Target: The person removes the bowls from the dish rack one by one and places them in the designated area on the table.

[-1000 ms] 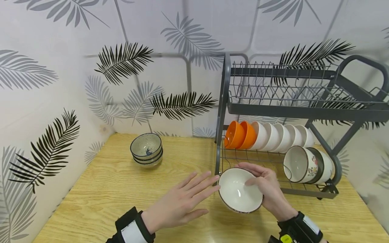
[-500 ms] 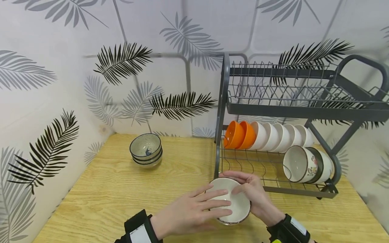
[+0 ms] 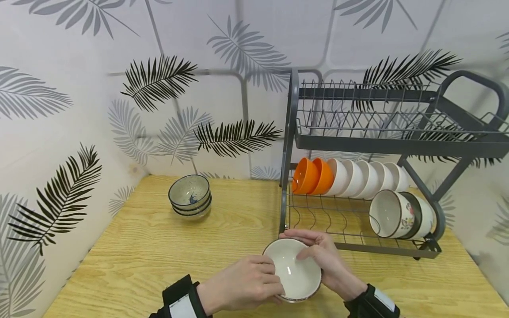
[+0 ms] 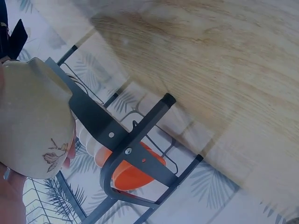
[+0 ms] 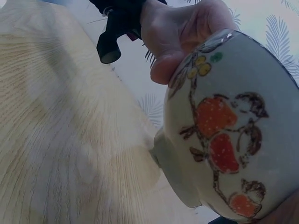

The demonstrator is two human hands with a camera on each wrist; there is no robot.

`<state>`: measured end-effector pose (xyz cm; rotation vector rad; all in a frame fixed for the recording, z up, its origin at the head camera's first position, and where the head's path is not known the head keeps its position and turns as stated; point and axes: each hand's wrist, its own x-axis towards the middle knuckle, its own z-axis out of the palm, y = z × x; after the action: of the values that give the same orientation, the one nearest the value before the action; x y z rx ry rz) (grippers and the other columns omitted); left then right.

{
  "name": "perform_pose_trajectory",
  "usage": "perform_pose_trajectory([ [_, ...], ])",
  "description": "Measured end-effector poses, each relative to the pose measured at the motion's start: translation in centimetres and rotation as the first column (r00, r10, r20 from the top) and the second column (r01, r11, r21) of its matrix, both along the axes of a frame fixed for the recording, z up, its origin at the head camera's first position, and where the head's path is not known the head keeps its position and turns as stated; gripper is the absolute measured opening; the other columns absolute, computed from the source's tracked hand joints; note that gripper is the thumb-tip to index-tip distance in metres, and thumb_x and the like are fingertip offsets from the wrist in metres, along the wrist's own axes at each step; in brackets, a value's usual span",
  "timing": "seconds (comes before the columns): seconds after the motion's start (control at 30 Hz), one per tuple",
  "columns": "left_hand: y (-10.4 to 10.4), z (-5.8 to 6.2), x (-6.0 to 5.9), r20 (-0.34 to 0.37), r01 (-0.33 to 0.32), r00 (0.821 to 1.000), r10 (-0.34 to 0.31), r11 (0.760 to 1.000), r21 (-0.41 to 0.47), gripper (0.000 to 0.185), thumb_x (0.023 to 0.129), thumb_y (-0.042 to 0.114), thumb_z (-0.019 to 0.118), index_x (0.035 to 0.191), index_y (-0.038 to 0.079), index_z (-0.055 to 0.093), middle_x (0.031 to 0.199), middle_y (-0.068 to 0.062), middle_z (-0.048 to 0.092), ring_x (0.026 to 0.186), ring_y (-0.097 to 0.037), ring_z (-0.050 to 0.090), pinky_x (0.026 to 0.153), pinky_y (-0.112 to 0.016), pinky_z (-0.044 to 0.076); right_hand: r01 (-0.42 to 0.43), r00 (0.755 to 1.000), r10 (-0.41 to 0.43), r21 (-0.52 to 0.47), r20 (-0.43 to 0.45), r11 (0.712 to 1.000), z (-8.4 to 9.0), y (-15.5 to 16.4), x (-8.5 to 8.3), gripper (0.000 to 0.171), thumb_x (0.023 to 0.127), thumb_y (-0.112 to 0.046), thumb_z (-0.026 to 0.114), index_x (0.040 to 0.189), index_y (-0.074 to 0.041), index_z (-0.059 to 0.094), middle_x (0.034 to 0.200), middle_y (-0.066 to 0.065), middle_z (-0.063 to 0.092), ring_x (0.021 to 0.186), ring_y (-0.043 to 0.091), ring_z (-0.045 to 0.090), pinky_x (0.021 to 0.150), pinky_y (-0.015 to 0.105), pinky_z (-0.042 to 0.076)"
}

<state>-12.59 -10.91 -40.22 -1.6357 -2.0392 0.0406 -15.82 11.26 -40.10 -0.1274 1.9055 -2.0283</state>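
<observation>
A white bowl (image 3: 296, 276) with a dark rim is held between both hands in front of the dish rack. My left hand (image 3: 248, 282) grips its left rim, fingers over the inside. On the opposite side, my right hand (image 3: 328, 260) holds the rim with the thumb inside and the fingers behind. The right wrist view shows birds and orange-red fruit painted on the outside of the bowl (image 5: 229, 126), with the left hand's thumb (image 5: 166, 67) against it. A small flower pattern shows on the bowl (image 4: 35, 121) in the left wrist view.
The two-tier dish rack (image 3: 381, 143) stands at the right. Its lower tier holds orange bowls (image 3: 306, 176), several white bowls (image 3: 366, 179) and larger bowls (image 3: 391, 215). Speckled, blue-rimmed bowls (image 3: 190, 194) are stacked at the back left of the wooden table (image 3: 131, 260).
The right hand has drawn the bowl left and toward the person, away from the rack. The left hand, earlier with spread fingers, has closed onto the bowl's left rim.
</observation>
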Motion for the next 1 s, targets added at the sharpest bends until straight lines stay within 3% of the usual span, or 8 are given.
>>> perform_pose_trajectory([
  [0.13, -0.1, 0.0, 0.1, 0.003, -0.005, 1.000, 0.005, 1.000, 0.000, 0.016, 0.094, 0.043, 0.066, 0.087, 0.029, 0.067, 0.079, 0.021, 0.067, 0.079, 0.005, 0.066, 0.091, -0.015, 0.053, 0.002, 1.000, -0.002, 0.014, -0.005, 1.000, -0.1, 0.0, 0.1, 0.063, 0.074, 0.016, 0.054, 0.135, 0.003, 0.060, 0.119, 0.002, 0.076, 0.111, 0.011, 0.068, 0.088, 0.024, 0.056],
  [0.27, -0.3, 0.0, 0.1, 0.008, 0.003, 1.000, -0.004, 1.000, 0.019, 0.016, 0.093, 0.042, 0.068, 0.085, 0.029, 0.067, 0.077, 0.021, 0.067, 0.076, 0.005, 0.065, 0.088, -0.015, 0.053, -0.051, 0.998, 0.051, 0.000, -0.032, 0.999, -0.2, 0.3, 0.3, 0.062, 0.080, 0.013, 0.055, 0.140, 0.001, 0.056, 0.127, 0.006, 0.072, 0.115, 0.011, 0.066, 0.090, 0.025, 0.055],
  [0.47, -1.2, 0.0, -0.2, 0.014, 0.014, 1.000, -0.015, 0.995, 0.094, 0.019, 0.087, 0.041, 0.075, 0.082, 0.026, 0.064, 0.072, 0.019, 0.064, 0.069, 0.003, 0.060, 0.083, -0.015, 0.052, -0.128, 0.984, 0.126, -0.002, -0.128, 0.992, -0.2, 1.0, 0.8, 0.054, 0.096, -0.005, 0.058, 0.148, 0.001, 0.046, 0.140, 0.006, 0.064, 0.124, 0.005, 0.059, 0.099, 0.023, 0.050],
  [0.7, -3.0, 0.0, -1.0, 0.016, -0.037, 0.999, 0.035, 0.988, 0.148, 0.023, 0.081, 0.041, 0.080, 0.079, 0.025, 0.065, 0.070, 0.018, 0.064, 0.066, 0.000, 0.057, 0.077, -0.016, 0.051, -0.120, 0.954, 0.108, -0.026, -0.278, 0.992, -0.6, 2.0, 1.2, 0.043, 0.102, -0.014, 0.056, 0.141, 0.002, 0.051, 0.136, 0.000, 0.067, 0.124, 0.004, 0.062, 0.105, 0.022, 0.050],
  [1.0, -5.1, -0.4, -2.5, 0.050, -0.115, 0.993, 0.109, 0.984, 0.135, 0.025, 0.079, 0.034, 0.084, 0.082, 0.022, 0.063, 0.071, 0.018, 0.066, 0.066, -0.001, 0.057, 0.078, -0.018, 0.052, -0.105, 0.947, 0.093, -0.023, -0.308, 0.994, -0.5, 3.0, 1.1, 0.040, 0.103, -0.011, 0.055, 0.138, 0.008, 0.052, 0.130, -0.011, 0.069, 0.123, 0.008, 0.065, 0.105, 0.023, 0.052],
])
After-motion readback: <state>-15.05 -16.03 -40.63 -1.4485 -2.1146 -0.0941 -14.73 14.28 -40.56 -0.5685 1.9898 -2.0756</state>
